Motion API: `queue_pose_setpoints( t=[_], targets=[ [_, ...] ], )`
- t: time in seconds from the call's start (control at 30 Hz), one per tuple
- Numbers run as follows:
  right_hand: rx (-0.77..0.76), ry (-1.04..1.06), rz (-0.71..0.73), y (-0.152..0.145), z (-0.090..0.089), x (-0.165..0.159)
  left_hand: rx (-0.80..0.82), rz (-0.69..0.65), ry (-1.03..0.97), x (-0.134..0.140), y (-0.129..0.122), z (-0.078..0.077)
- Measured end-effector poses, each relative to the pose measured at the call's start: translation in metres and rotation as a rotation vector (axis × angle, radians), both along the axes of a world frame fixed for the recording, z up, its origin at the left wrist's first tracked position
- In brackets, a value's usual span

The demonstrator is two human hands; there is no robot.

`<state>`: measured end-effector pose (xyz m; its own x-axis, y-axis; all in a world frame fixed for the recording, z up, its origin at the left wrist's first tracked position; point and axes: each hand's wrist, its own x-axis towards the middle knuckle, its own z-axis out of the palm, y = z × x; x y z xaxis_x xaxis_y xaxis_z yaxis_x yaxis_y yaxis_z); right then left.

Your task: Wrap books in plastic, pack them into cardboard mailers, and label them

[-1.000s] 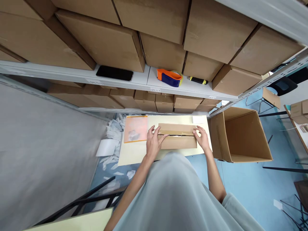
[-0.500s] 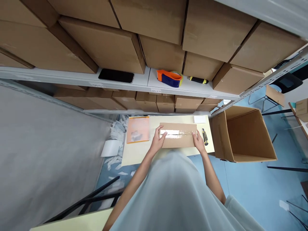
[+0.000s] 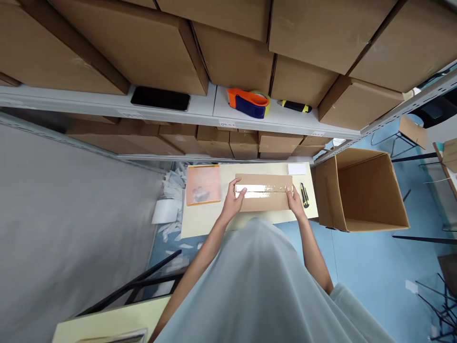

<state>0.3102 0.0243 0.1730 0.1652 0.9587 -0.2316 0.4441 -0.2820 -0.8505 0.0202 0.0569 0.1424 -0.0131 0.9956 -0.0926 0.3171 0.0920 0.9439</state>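
Between my two hands is a flat brown cardboard box (image 3: 264, 202), with shiny clear tape running along its middle seam. My left hand (image 3: 233, 199) grips its left end, thumb on top. At the opposite end, my right hand (image 3: 294, 201) holds the edge, thumb pressed near the end of the tape. The undersides of the fingers are hidden by the box. Just right of my right hand, a black and yellow utility knife (image 3: 304, 195) lies on the pale yellow table (image 3: 200, 224). An orange-edged clear folder (image 3: 203, 185) lies to the left, apart from my left hand.
Above the table, a grey shelf (image 3: 200, 114) carries stacked cartons, a black phone (image 3: 160, 98), an orange and blue tape dispenser (image 3: 249, 103) and another utility knife (image 3: 294, 106). A large open carton (image 3: 367, 190) stands right of the table. A white card (image 3: 297, 169) lies near its back edge.
The view has shifted, so the shelf and table appear slightly higher. Both hands keep their hold on the cardboard box, which looks nearly unmoved on the table.
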Motion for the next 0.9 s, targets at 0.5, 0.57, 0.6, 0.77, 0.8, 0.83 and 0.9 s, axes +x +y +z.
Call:
queue_pose_setpoints(
  t=[0.5, 0.57, 0.6, 0.77, 0.8, 0.83, 0.9],
  targets=[
    [0.056, 0.165, -0.024, -0.003, -0.008, 0.005, 0.066, 0.023, -0.064, 0.001, -0.001, -0.013],
    [0.066, 0.172, -0.023, -0.003, -0.009, 0.005, 0.069, 0.027, -0.063, 0.001, -0.001, -0.014],
    [0.069, 0.172, -0.024, -0.003, -0.009, 0.005, 0.068, 0.029, -0.065, 0.001, -0.002, -0.014],
    [0.075, 0.162, -0.024, -0.003, -0.009, 0.006, 0.07, 0.028, -0.064, 0.002, -0.003, -0.012],
    [0.077, 0.162, -0.023, -0.003, -0.009, 0.007, 0.072, 0.03, -0.061, 0.002, -0.003, -0.012],
    [0.077, 0.165, -0.019, -0.003, -0.008, 0.007, 0.073, 0.032, -0.061, 0.003, -0.003, -0.011],
    [0.069, 0.174, -0.012, -0.003, -0.007, 0.008, 0.073, 0.038, -0.061, 0.005, -0.004, -0.011]
  ],
)
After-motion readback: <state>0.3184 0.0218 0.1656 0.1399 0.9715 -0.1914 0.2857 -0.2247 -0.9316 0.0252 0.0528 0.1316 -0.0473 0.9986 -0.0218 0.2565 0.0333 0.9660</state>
